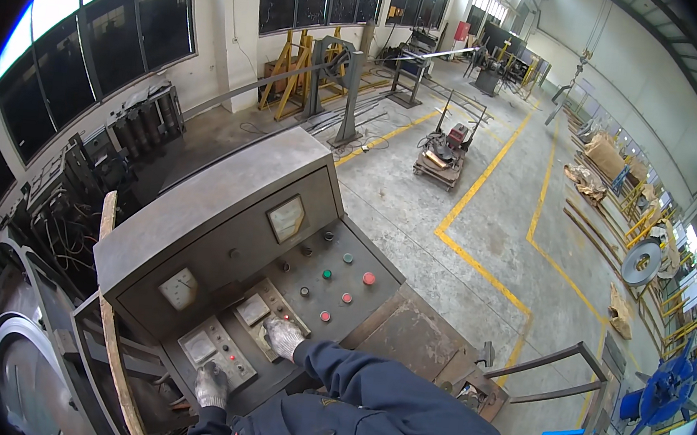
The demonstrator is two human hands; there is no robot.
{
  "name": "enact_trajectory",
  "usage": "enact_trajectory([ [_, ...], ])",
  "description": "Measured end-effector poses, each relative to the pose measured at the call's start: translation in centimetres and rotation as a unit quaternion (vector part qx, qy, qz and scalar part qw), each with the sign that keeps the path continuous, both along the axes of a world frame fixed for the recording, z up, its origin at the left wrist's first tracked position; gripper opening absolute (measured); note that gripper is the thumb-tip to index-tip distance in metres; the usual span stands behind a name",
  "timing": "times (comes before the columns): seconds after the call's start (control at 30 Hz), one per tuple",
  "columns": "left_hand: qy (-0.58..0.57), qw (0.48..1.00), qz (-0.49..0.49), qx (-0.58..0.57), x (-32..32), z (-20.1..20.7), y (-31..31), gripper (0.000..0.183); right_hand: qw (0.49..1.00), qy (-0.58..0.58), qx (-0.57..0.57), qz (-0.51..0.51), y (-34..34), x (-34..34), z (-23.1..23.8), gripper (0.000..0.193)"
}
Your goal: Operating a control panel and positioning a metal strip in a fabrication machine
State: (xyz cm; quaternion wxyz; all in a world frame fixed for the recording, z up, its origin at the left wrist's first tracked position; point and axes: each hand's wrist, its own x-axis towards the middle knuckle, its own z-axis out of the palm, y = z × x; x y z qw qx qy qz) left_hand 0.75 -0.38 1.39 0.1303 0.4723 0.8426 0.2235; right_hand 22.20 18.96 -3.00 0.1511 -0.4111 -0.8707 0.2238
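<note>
My left hand (212, 386), in a grey-white work glove, is at the lower edge of the left control module (200, 346), its fingers curled together. My right hand (281, 339), gloved alike, lies over the right control module (255, 309), fingers bent down against its face. What either set of fingertips grips is hidden or too small to name. Both modules have a pale meter window and small lit red lamps. They are set into the sloping grey control desk (376, 283), which carries a green button (327, 274), a red button (369, 278) and several dark knobs.
Two dial gauges sit in the raised desk hood (224, 205). A wooden strip (114, 321) stands at my left beside dark machinery. A metal railing (551, 375) is at my right. Beyond are a wheeled cart (442, 155), yellow floor lines and a blue reel (668, 387).
</note>
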Motion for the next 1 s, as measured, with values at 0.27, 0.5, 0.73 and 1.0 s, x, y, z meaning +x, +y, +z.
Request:
enact_trajectory([
  [0.27, 0.011, 1.0, -0.002, 0.025, 0.4, 0.5, 0.0, 0.027, 1.0, 0.004, -0.007, 0.0, 0.3, 0.0, -0.9, 0.029],
  [0.5, 0.006, 1.0, 0.001, 0.03, 1.0, 1.6, 0.0, 0.023, 0.999, 0.0, -0.032, -0.001, 0.3, 0.2, -0.2, 0.028],
  [0.73, 0.021, 0.999, -0.001, 0.04, 0.7, 0.9, 0.0, 0.027, 1.0, -0.018, -0.012, 0.0, 0.1, 0.0, -0.1, 0.025],
  [1.0, 0.018, 0.999, -0.014, 0.033, 0.5, 0.7, 0.0, 0.031, 1.0, -0.007, -0.011, -0.004, 0.0, 0.2, 0.6, 0.024],
])
